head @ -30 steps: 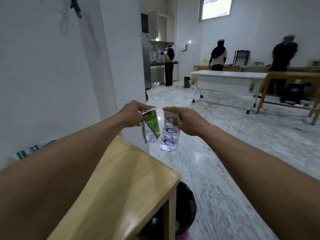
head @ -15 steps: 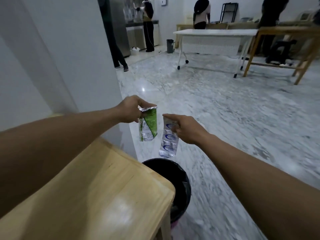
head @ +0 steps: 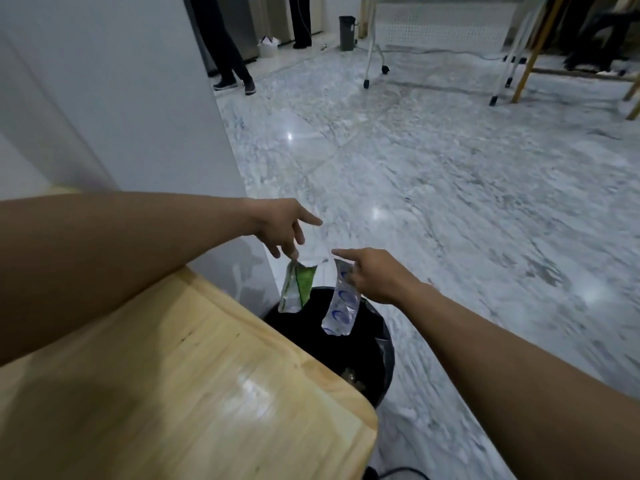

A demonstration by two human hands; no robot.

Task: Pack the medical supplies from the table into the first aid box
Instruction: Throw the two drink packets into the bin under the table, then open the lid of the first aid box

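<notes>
My left hand is over the black bin, fingers spread; a torn green and silver wrapper hangs just under its fingertips, barely touching them. My right hand is beside it with the index finger stretched out. It still pinches the top of a clear wrapper with blue print, which dangles over the bin's mouth. No first aid box and no other supplies are in view.
The corner of a light wooden table is at the lower left, right against the bin. A white wall stands behind it. Marble floor stretches ahead, with a person's legs, a small dark bin and table legs far off.
My view has tipped down from the room to the bin. Both hands have dropped lower over it, and my left hand's fingers have opened off the green wrapper.
</notes>
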